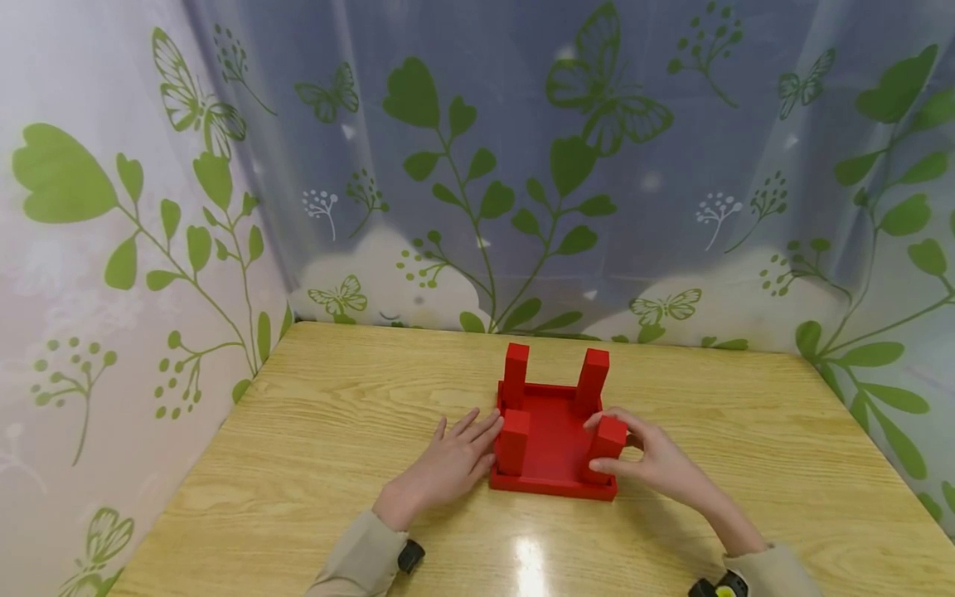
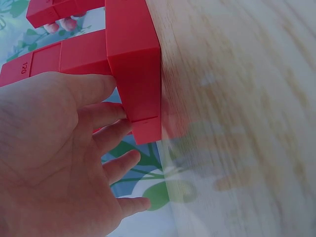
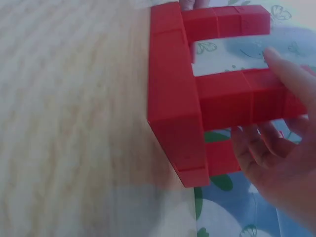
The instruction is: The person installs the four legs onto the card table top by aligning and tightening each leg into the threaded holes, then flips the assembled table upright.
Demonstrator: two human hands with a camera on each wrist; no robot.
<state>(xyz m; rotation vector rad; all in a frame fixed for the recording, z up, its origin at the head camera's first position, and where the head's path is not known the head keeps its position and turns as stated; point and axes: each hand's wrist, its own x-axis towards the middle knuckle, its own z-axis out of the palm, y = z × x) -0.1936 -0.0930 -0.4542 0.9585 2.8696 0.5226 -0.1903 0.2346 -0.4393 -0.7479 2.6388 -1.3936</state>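
Note:
A shallow red tray point(image 1: 554, 444) with a raised rim lies on the table, a red square post standing upright near each corner. Around the front right post point(image 1: 608, 444) curl the thumb and fingers of my right hand point(image 1: 662, 468); the right wrist view has the thumb on one side of this post point(image 3: 237, 98) and the fingers on the other. My left hand point(image 1: 451, 464) rests at the tray's left side, fingers spread, beside the front left post point(image 1: 513, 444). In the left wrist view its fingertips meet the tray's side wall point(image 2: 140, 94).
The wooden table point(image 1: 336, 398) reaches back to a patterned curtain point(image 1: 477, 166) with green leaves and butterflies. The back left post point(image 1: 516, 373) and back right post point(image 1: 593, 377) rise above the tray's rim.

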